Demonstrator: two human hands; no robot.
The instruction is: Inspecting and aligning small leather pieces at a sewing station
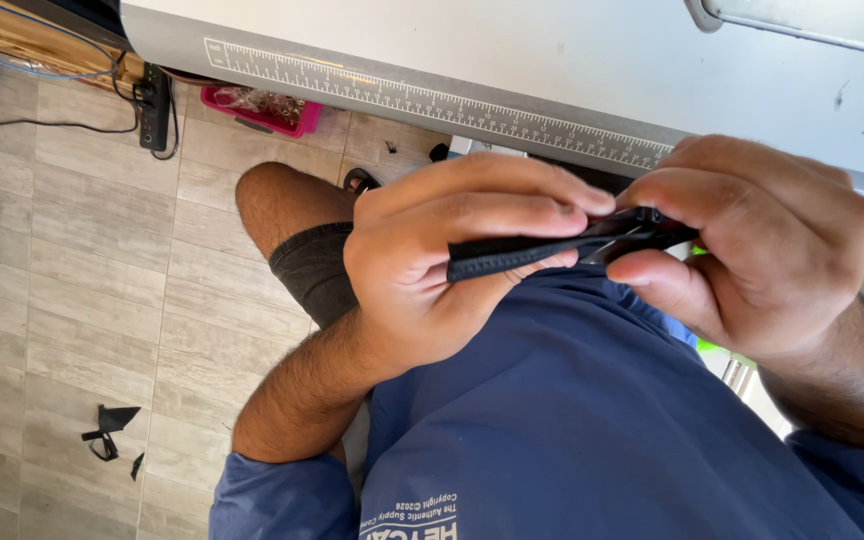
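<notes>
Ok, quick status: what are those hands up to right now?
Left hand pinching a black strip. Right hand gripping its other end. Both in front of the table edge with ruler. Nothing in the way.

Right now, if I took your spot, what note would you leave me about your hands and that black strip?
Left hand: fingers pinch the long flat black fabric strip along its length.
Right hand: fingers grip the strip's other end, where a small dark piece sits, hidden mostly.
Both are held above the lap, in front of the grey table edge with a ruler scale.
Black scraps lie on the tile floor.
</notes>
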